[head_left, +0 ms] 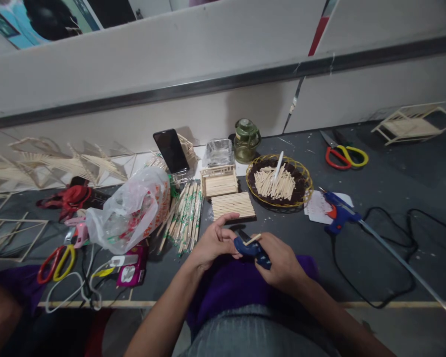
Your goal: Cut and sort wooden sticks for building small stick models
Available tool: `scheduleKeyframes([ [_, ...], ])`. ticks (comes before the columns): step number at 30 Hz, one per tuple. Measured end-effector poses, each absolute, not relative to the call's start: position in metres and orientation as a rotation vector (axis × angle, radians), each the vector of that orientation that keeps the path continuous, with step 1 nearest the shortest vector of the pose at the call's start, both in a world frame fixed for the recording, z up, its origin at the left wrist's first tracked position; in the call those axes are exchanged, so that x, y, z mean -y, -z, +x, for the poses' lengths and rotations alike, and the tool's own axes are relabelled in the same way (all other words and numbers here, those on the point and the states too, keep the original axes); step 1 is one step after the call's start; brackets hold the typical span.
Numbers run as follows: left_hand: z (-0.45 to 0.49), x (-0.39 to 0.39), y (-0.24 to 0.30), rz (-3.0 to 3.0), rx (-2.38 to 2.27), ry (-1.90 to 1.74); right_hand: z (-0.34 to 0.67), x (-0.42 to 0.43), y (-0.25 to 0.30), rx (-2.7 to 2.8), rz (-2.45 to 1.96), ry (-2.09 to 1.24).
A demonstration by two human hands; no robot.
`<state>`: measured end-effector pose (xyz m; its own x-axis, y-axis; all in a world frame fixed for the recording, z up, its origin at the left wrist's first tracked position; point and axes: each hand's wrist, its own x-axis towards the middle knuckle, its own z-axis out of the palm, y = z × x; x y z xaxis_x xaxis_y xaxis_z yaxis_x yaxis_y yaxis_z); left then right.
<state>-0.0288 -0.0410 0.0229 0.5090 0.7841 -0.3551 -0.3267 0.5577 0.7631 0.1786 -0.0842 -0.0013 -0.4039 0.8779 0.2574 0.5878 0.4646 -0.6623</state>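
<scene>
A person in purple and grey clothing (215, 292) works with bare hands at a dark worktop (390, 173), the right hand (280, 260) closed around a blue-handled tool (247, 248), a short pale stick (252, 240) lying across its top just beside the fingers. The left hand (217, 243) bends its fingers in at the tool's other end, thumb and fingertips close together; whether that grip holds anything cannot be told. Another person's purple sleeve (24, 285) shows at the left edge. Beyond the hands, sticks lie side by side in a flat panel (233, 206), next to a small stick-built tray (220, 184). Wrapped chopsticks (186, 215) and a plastic bag (134, 206) lie to the left; to the right, a blue glue gun (340, 213) rests partly on white paper (315, 206), near a yellow-rimmed basket (310, 187) of short sticks (275, 184). Farther back stand a propped phone (171, 148) and a green lantern (247, 141), with red-and-yellow scissors (342, 150) to their right, before a pale wall (152, 54) crossed by a dark rail (171, 89).
</scene>
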Motion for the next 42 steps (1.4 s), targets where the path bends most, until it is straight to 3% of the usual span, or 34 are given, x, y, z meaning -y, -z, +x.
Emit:
scheduleKeyframes([
  [12,-0.026,0.037,-0.023,0.647,-0.749,-0.708,0.18,0.077,0.006,2.119,-1.141,-0.569],
  [23,-0.02,0.031,-0.023,0.583,-0.7,-0.679,0.195,0.059,0.007,2.197,-0.997,-0.799],
  [42,-0.022,0.03,-0.018,0.655,-0.714,-0.734,0.193,0.048,0.015,2.156,-0.902,-0.805],
])
